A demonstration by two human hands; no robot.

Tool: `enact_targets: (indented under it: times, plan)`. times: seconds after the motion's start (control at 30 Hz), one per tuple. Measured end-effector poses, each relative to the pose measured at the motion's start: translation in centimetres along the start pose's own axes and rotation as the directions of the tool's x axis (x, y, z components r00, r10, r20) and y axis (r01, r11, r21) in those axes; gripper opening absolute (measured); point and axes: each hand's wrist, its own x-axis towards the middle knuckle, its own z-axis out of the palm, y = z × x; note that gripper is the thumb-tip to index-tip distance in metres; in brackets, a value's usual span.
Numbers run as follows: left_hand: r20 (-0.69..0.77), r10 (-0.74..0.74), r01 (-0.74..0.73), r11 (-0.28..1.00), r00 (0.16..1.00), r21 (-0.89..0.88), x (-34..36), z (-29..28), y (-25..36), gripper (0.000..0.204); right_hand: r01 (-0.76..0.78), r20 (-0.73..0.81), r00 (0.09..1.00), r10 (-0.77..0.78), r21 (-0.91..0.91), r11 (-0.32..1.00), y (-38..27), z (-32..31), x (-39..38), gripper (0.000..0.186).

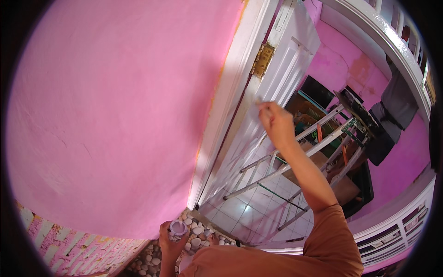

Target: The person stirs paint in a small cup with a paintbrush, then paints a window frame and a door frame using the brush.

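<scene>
Your right hand (279, 127) is raised at the white panelled door (288, 69), at the edge strip below the brass-coloured metal hinge (263, 60). Its fingers are curled into a pinch and appear to grip a small, pale, thin implement (257, 101); blur prevents identification. Your left hand (170, 244) is wrapped around a small, translucent, purple-tinted cup (178, 227), held low near the wall base, mouth upward. The cup's contents cannot be determined.

Progress: judge the work at the door edge to be under way, not complete. The door face and the white moulded door frame (224, 87) show a largely even white finish. The edge strip looks cream and patchy near the hinge, and the hinge bears pale marks. A ragged yellow-orange line remains where the frame meets the smooth pink wall (115, 115). Whether that line requires treatment cannot be judged.

Surroundings: the door stands open. Beyond it, a silver metal stepladder (277, 173) occupies the white tiled floor (235, 207), close to your right forearm; allow for it when shifting sideways. A black flat screen (317, 91) and a grey garment (397, 104) are farther back. Pebble-patterned flooring (196, 231) lies beneath the cup.
</scene>
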Motion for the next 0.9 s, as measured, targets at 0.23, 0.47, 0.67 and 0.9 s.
enact_targets:
  times: [0.23, 0.47, 0.67, 0.9]
  plan:
    - [0.026, 0.007, -0.007, 1.0, 1.0, 0.015, 0.0, -0.6, -0.1, 0.067, 0.07, -0.071, 0.995, -0.07, -0.01, 0.998, -0.8, 0.0, 0.3, 0.012]
    - [0.017, 0.014, -0.014, 1.0, 1.0, 0.019, 0.0, -0.8, 0.6, 0.067, 0.077, 0.095, 0.993, -0.067, -0.097, 0.992, 1.2, 3.4, -4.6, 0.014]
    - [0.005, -0.002, 0.002, 1.0, 1.0, 0.018, -0.2, -1.3, 0.5, 0.068, 0.087, -0.057, 0.994, -0.09, -0.052, 0.995, -0.7, 2.2, -2.5, 0.014]
    - [0.021, -0.006, 0.006, 1.0, 1.0, 0.014, -0.2, -1.4, 0.5, 0.067, 0.119, 0.144, 0.984, -0.106, -0.087, 0.989, 2.0, 6.3, -8.4, 0.017]
